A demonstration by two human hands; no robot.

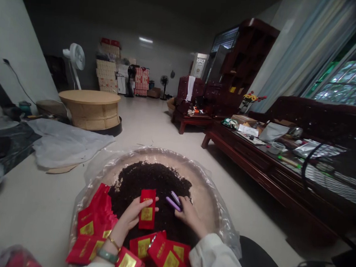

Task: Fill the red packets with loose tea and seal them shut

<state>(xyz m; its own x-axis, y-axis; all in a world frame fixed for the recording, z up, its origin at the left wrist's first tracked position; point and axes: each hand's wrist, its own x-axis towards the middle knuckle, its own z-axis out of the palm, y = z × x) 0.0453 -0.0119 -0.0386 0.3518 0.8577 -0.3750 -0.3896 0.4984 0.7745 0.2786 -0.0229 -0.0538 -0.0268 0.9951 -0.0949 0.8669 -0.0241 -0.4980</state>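
My left hand [132, 212] grips an upright red packet [147, 208] with a gold label, thumb across its front. Closed around a small purple two-armed tool [173, 201] is my right hand [188, 214]; its exact kind is unclear. Both hands are above a heap of dark, loose, tea-like leaves [153, 174] in a wide round basket lined with clear plastic [212, 188]. More red packets [91, 221] lie at the basket's left side. Several others [169, 259] are piled at its near edge, below my hands.
A round wooden drum-like table [89, 96] stands at the left, with a plastic sheet [70, 140] on the floor before it. Along the right runs a long dark wooden table [240, 148] covered with bags and papers. A fan [76, 56] and stacked boxes [107, 73] are further back.
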